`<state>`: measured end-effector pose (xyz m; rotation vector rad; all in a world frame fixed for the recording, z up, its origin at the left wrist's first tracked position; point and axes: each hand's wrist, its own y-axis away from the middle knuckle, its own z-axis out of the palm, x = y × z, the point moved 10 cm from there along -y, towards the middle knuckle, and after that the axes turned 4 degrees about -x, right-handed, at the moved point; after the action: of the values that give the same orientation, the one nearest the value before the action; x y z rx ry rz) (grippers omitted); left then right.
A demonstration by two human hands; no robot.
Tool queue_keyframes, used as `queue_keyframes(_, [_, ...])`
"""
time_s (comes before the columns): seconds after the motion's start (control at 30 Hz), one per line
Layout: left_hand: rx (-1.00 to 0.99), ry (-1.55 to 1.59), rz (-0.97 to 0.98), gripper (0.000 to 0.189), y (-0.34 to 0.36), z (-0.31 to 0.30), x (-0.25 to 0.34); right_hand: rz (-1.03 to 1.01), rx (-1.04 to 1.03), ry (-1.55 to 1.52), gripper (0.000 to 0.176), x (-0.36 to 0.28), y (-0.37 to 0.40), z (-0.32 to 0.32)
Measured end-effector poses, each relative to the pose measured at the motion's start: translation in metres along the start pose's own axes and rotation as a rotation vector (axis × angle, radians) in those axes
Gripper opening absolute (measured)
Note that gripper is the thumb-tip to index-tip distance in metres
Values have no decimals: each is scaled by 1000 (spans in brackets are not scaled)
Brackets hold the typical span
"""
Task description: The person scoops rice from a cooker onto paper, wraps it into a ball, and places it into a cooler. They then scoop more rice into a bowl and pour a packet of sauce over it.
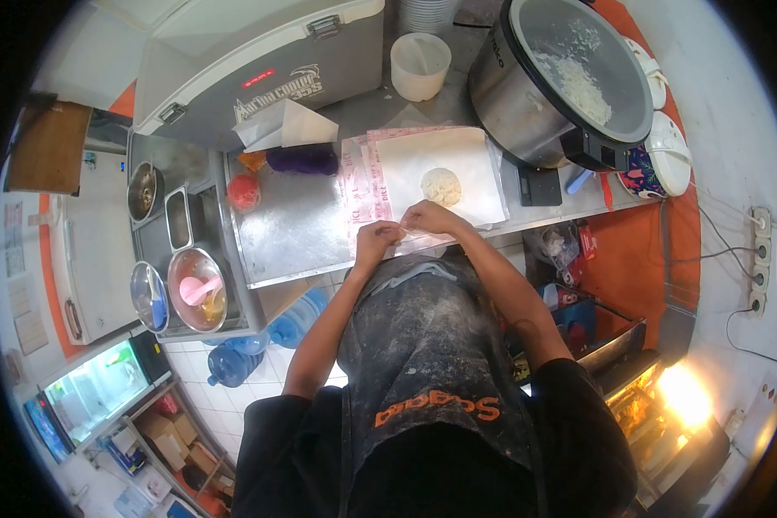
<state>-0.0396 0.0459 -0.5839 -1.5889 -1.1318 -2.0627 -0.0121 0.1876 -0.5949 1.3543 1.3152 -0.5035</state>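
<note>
A white sheet of wrapping paper (466,177) lies on the steel counter (293,229), with a round mound of cooked rice (441,185) on it. My left hand (378,238) and my right hand (429,217) meet at the near edge of the paper stack. Both pinch a thin, clear sheet (406,237) there. A stack of pink-printed paper (361,186) lies under the white sheet. My dark apron with orange lettering fills the bottom of the view.
A large open rice cooker (570,78) stands at the back right, a white plastic cup (420,66) and a grey cooler box (259,73) behind the counter. Steel pans (195,289) sit to the left. Water jugs (233,363) stand on the floor.
</note>
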Motion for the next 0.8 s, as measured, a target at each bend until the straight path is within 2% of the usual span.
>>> queue_keyframes(0.43, [10, 15, -16, 21, -1, -1, -5, 23, -50, 20, 30, -1, 4, -2])
queue_keyframes(0.6, [18, 29, -34, 22, 0, 0, -3, -3, -122, -94, 32, -4, 10, -1])
queue_keyframes(0.8, [16, 51, -73, 22, -3, -1, -9, 27, -91, -145, 30, -1, 11, -2])
